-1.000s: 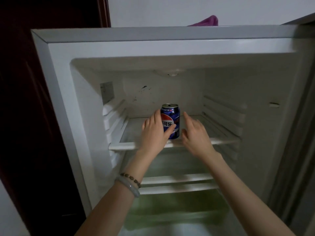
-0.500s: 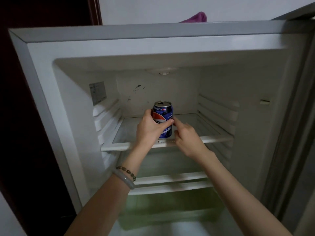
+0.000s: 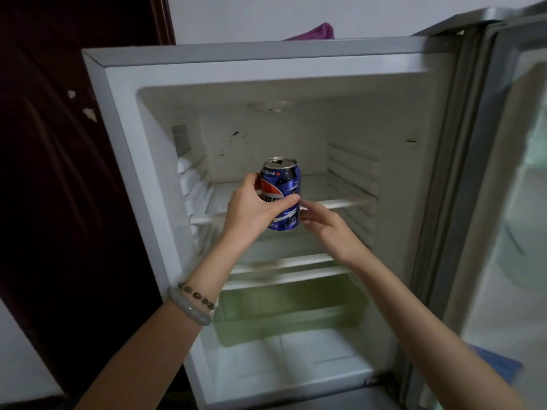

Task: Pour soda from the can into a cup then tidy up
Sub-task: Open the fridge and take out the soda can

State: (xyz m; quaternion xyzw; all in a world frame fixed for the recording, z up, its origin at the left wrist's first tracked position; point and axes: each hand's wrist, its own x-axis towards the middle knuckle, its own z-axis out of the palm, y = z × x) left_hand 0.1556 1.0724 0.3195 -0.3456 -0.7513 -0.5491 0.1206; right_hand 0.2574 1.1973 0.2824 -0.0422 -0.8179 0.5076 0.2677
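A blue soda can (image 3: 283, 184) with a red and white logo is held upright in front of the open fridge, just off the upper shelf (image 3: 334, 199). My left hand (image 3: 254, 208) is wrapped around the can's left side, thumb across its front. My right hand (image 3: 322, 223) touches the can's lower right side with its fingertips; I cannot tell whether it grips it. No cup is in view.
The fridge (image 3: 142, 161) stands open, its door (image 3: 509, 202) swung out to the right. A green-tinted drawer (image 3: 290, 312) sits below the lower shelves. A dark wooden door (image 3: 59, 173) is at the left. A purple cloth (image 3: 313, 32) lies on the fridge top.
My left hand closed on the can and drew it off the shelf toward me. My right hand came in against the can's lower side. The view has pulled back.
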